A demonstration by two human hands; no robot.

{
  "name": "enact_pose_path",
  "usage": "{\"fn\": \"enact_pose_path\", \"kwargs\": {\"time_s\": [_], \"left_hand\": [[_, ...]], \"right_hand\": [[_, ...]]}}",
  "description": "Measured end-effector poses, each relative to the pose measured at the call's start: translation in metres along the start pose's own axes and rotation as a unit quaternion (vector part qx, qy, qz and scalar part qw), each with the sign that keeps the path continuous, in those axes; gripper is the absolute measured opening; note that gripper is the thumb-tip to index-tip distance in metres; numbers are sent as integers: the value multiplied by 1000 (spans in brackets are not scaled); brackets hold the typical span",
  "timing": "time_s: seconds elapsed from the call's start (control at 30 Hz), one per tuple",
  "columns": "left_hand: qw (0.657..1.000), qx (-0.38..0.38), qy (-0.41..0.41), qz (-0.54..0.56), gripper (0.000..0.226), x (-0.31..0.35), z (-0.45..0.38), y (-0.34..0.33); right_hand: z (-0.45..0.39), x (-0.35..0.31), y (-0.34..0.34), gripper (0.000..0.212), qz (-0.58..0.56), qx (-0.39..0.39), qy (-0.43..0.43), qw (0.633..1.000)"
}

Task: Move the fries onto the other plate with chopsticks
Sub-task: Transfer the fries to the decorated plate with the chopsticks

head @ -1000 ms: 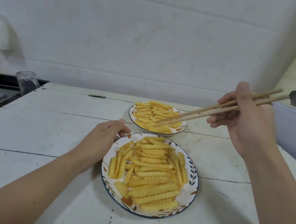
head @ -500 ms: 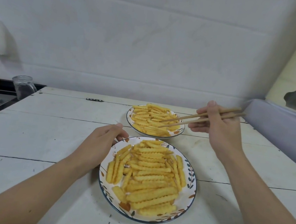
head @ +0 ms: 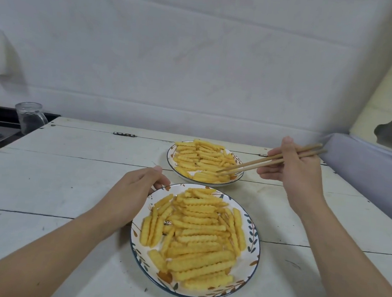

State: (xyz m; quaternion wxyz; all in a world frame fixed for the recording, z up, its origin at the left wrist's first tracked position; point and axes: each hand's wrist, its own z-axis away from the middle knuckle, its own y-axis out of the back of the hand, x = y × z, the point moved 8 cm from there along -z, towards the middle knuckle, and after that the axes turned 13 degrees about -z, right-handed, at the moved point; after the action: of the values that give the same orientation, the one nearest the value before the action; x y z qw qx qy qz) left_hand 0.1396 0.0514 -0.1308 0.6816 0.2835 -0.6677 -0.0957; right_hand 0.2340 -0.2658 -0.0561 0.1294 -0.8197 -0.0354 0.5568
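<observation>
White-painted planks make up the worktop (head: 67, 183), set against a pale wall. Two plates of crinkle-cut fries sit on it, the near plate (head: 254, 233) just in front of the far plate (head: 171, 155). Left hand (head: 130, 199) rests at the near plate's rim, fingers curled on its edge. Right hand (head: 295, 172) has its grip pinching a pair of chopsticks (head: 268, 160), tips pressed together among the fries (head: 201, 158) on the far plate. A glass mug (head: 29, 118) stands far left.
</observation>
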Motion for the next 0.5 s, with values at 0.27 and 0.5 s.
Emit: {"fn": "enact_pose_path", "kwargs": {"time_s": [0.27, 0.5], "left_hand": [[1000, -4, -4, 0, 51, -1, 0, -1], [1000, -7, -2, 2, 51, 1, 0, 0]], "right_hand": [[0, 15, -12, 39, -13, -17, -42, 999], [-1, 12, 1, 48, -64, 36, -45, 996]]}}
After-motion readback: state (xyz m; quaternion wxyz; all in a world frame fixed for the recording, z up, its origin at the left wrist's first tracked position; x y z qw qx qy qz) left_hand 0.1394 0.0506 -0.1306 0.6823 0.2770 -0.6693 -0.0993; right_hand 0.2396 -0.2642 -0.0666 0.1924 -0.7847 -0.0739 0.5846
